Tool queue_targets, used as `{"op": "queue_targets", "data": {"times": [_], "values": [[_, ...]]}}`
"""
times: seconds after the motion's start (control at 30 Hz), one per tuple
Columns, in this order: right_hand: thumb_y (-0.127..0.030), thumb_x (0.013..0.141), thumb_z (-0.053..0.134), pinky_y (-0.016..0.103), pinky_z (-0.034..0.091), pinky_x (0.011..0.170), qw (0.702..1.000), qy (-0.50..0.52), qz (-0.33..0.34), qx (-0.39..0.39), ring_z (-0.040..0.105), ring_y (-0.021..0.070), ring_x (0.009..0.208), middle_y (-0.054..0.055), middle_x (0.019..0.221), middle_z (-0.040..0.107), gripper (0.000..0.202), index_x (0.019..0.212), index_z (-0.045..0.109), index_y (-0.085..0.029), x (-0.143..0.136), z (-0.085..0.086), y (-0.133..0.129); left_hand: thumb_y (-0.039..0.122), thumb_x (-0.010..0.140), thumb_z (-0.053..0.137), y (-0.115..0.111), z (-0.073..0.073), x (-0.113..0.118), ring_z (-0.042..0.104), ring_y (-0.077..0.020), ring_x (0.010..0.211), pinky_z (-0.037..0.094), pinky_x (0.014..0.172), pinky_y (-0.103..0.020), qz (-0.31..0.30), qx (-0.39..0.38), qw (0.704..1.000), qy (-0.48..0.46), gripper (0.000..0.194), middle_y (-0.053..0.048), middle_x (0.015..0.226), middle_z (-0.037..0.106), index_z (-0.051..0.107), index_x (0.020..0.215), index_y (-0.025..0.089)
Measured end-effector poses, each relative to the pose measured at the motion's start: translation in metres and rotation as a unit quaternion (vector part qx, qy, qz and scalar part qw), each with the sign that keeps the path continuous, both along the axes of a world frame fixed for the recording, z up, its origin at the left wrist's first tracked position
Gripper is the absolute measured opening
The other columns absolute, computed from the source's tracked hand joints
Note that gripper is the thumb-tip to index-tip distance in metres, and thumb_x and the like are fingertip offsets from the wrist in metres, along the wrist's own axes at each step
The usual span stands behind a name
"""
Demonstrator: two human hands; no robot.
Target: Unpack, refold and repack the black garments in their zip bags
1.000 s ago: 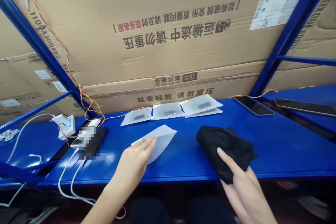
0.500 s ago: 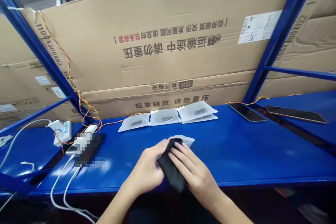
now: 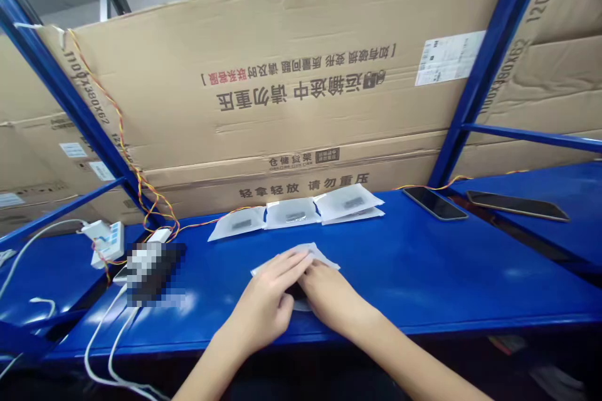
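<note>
Over the blue shelf, near its front edge, my two hands are close together on a white translucent bag (image 3: 324, 258). My left hand (image 3: 268, 301) grips the bag, with its fingers straight and together across the top and its thumb on the near side. A sliver of a black, soft-looking folded item (image 3: 296, 291) shows between my palms. My right hand (image 3: 332, 297) bends down over this item at the bag, and its fingertips are hidden. Behind them lie several similar flat white bags with dark labels (image 3: 291, 213) in a row.
Cardboard (image 3: 282, 44) stands upright behind the blue shelf (image 3: 423, 276). Two phones (image 3: 435, 202) lie at the right. On the left are a power strip (image 3: 109, 244), white cables (image 3: 101, 332), twisted red-yellow wires (image 3: 120, 113) and a pixelated patch. Blue posts (image 3: 489, 62) rise at both sides.
The black item, held in view between both hands before, is now mostly covered by the bag and my hands. My left fingers have moved over the top; my right hand has turned downward.
</note>
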State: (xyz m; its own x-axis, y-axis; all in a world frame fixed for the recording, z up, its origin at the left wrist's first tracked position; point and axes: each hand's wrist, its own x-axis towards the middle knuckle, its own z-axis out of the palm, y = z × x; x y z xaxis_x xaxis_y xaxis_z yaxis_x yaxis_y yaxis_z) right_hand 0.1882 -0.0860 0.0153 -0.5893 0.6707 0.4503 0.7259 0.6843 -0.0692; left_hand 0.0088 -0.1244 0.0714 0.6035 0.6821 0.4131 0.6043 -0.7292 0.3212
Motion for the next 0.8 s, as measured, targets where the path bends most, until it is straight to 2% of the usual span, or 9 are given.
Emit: {"op": "queue_targets", "data": {"times": [0.07, 0.13, 0.2, 0.27, 0.4, 0.47, 0.57, 0.63, 0.8], "values": [[0.0, 0.09, 0.06, 0.031, 0.064, 0.078, 0.998, 0.004, 0.039, 0.042, 0.077, 0.0227, 0.091, 0.012, 0.11, 0.081, 0.041, 0.126, 0.072, -0.012, 0.011, 0.006, -0.012, -0.008, 0.076, 0.042, -0.006, -0.006, -0.016, 0.052, -0.0226, 0.149, 0.049, 0.122, -0.047, 0.015, 0.027, 0.999, 0.008, 0.09, -0.003, 0.16, 0.057, 0.051, 0.158, 0.03], [-0.003, 0.096, 0.056, 0.031, 0.063, 0.072, 0.986, 0.025, 0.086, 0.142, 0.076, 0.0218, 0.083, 0.012, 0.099, 0.08, 0.028, 0.115, 0.075, -0.011, 0.024, 0.011, -0.025, -0.007, 0.083, 0.042, -0.017, -0.012, -0.027, 0.058, -0.0213, 0.144, 0.052, 0.119, -0.044, 0.024, 0.053, 0.998, 0.021, 0.082, -0.003, 0.154, 0.062, 0.055, 0.154, 0.031], [-0.005, 0.1, 0.052, 0.032, 0.064, 0.075, 0.956, 0.064, 0.14, 0.249, 0.076, 0.0229, 0.088, 0.013, 0.097, 0.08, 0.025, 0.108, 0.076, -0.009, 0.034, 0.013, -0.032, -0.005, 0.088, 0.042, -0.027, -0.015, -0.031, 0.062, -0.0207, 0.139, 0.054, 0.116, -0.042, 0.028, 0.082, 0.996, 0.029, 0.075, -0.004, 0.149, 0.067, 0.056, 0.152, 0.03], [-0.006, 0.102, 0.05, 0.033, 0.064, 0.081, 0.94, 0.083, 0.154, 0.291, 0.076, 0.0239, 0.098, 0.013, 0.101, 0.081, 0.027, 0.107, 0.076, -0.01, 0.039, 0.011, -0.033, -0.003, 0.092, 0.044, -0.034, -0.015, -0.028, 0.065, -0.0217, 0.135, 0.057, 0.113, -0.041, 0.029, 0.115, 0.992, 0.033, 0.067, -0.006, 0.143, 0.071, 0.059, 0.15, 0.028], [-0.001, 0.098, 0.051, 0.033, 0.066, 0.079, 0.966, 0.038, 0.063, 0.249, 0.077, 0.0244, 0.091, 0.013, 0.098, 0.081, 0.03, 0.107, 0.078, -0.011, 0.036, 0.0, -0.025, 0.002, 0.096, 0.047, -0.038, -0.01, -0.016, 0.069, -0.0259, 0.129, 0.062, 0.104, -0.043, 0.028, 0.165, 0.985, 0.051, 0.048, -0.01, 0.13, 0.077, 0.068, 0.135, 0.022], [0.003, 0.096, 0.051, 0.034, 0.066, 0.079, 0.967, 0.03, 0.045, 0.25, 0.077, 0.0251, 0.09, 0.014, 0.101, 0.081, 0.032, 0.109, 0.078, -0.01, 0.035, -0.001, -0.024, 0.006, 0.099, 0.048, -0.039, -0.008, -0.013, 0.071, -0.0273, 0.125, 0.064, 0.101, -0.043, 0.034, 0.18, 0.981, 0.067, 0.041, -0.012, 0.127, 0.078, 0.071, 0.13, 0.019], [0.0, 0.098, 0.052, 0.034, 0.065, 0.089, 0.952, 0.051, 0.112, 0.282, 0.076, 0.0249, 0.101, 0.015, 0.107, 0.081, 0.028, 0.109, 0.077, -0.008, 0.044, 0.007, -0.029, 0.018, 0.105, 0.051, -0.045, -0.008, -0.016, 0.074, -0.029, 0.119, 0.065, 0.096, -0.043, 0.047, 0.213, 0.971, 0.094, 0.032, -0.015, 0.128, 0.077, 0.071, 0.13, 0.016], [-0.003, 0.101, 0.051, 0.035, 0.064, 0.091, 0.939, 0.086, 0.158, 0.292, 0.075, 0.0244, 0.103, 0.014, 0.103, 0.081, 0.026, 0.103, 0.077, -0.007, 0.054, 0.015, -0.036, 0.021, 0.109, 0.049, -0.05, -0.009, -0.023, 0.075, -0.0272, 0.114, 0.066, 0.093, -0.041, 0.048, 0.242, 0.963, 0.108, 0.033, -0.014, 0.126, 0.078, 0.07, 0.133, 0.016], [-0.003, 0.101, 0.05, 0.036, 0.059, 0.07, 0.95, 0.132, 0.139, 0.246, 0.073, 0.0228, 0.084, 0.011, 0.091, 0.079, 0.026, 0.098, 0.075, -0.009, 0.061, 0.022, -0.056, 0.013, 0.112, 0.037, -0.064, -0.014, -0.034, 0.078, -0.0212, 0.102, 0.063, 0.09, -0.032, 0.052, 0.283, 0.955, 0.068, 0.04, -0.011, 0.11, 0.082, 0.066, 0.139, 0.012]]}}
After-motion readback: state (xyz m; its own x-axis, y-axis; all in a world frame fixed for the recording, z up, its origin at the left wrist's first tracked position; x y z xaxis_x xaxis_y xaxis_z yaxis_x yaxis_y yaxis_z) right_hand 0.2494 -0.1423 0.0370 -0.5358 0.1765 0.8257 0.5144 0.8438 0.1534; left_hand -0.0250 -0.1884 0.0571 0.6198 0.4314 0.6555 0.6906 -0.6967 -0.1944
